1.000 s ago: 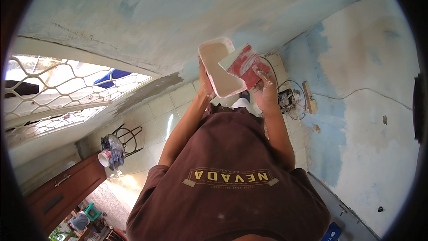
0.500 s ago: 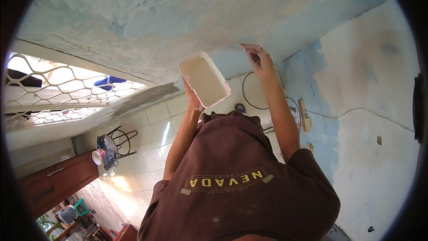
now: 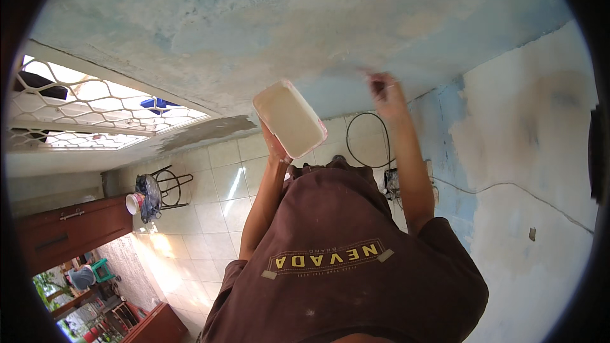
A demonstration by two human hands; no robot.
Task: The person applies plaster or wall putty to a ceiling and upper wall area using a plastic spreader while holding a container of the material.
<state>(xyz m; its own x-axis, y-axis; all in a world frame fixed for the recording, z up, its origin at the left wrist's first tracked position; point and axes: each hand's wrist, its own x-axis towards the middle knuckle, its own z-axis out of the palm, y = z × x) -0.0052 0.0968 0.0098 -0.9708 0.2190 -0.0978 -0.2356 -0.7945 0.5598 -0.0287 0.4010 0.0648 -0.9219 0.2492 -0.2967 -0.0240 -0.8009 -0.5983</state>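
Note:
My left hand [image 3: 276, 147] grips a rectangular plastic tub [image 3: 324, 132] by its side and underside. Pale cream paste [image 3: 289, 117] lies inside, and pink smears mark the rim. To the right of the tub, my right hand [image 3: 389, 97] is raised near the patchy blue and grey wall [image 3: 286, 32]. Its fingers close round a thin, flat, pinkish spreader [image 3: 368, 73], blurred by motion. Whether the spreader touches the wall, I cannot tell.
A window with a metal grille [image 3: 95, 98] is at left. On the tiled floor [image 3: 213, 181] stands a stool [image 3: 175, 190] with a dark bag [image 3: 150, 197] and a small bucket [image 3: 134, 202]. A cable [image 3: 495, 185] runs along the right wall, beside a black loop [image 3: 348, 133].
My right hand has shifted a little right and down in the picture with the spreader, now blurred. My left hand still holds the tub, nearly unmoved. The view has tilted slightly.

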